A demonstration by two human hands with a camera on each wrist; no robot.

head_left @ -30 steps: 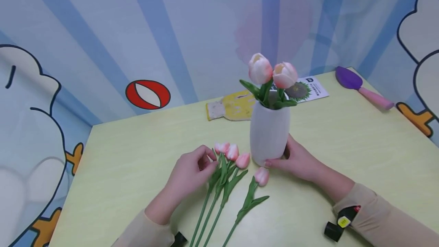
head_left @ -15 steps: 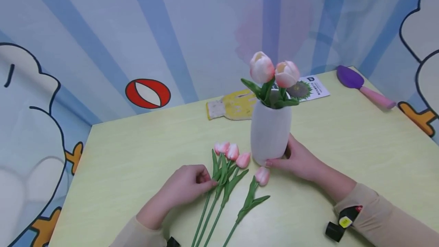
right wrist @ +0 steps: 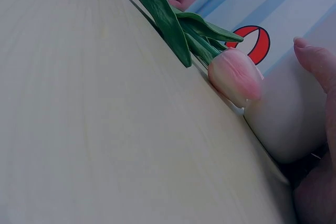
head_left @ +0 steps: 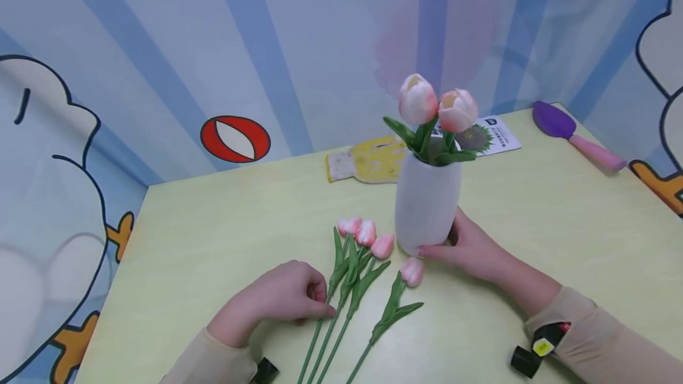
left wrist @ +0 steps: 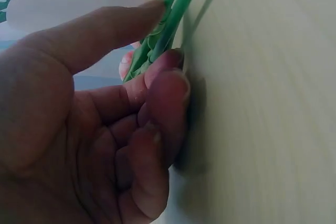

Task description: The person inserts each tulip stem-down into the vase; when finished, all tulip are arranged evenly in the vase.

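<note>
A white vase stands on the table with two pink-and-white tulips upright in it. My right hand grips its lower right side, the thumb across the front near the base. To the left, several pink tulips lie together, heads away from me. My left hand is at their stems, with curled fingers and the thumb on either side of a green stem in the left wrist view. A single tulip lies apart, its head close to the vase's foot; the right wrist view shows its pink head.
Behind the vase lie a yellow glove and a printed card, both partly hidden. A purple trowel with a pink handle rests at the back right. A patterned wall rises behind the table.
My left hand has come down from beside the tulip heads to their stems, fingers closing in. The right hand keeps its grip on the vase. The head view has shifted slightly.
</note>
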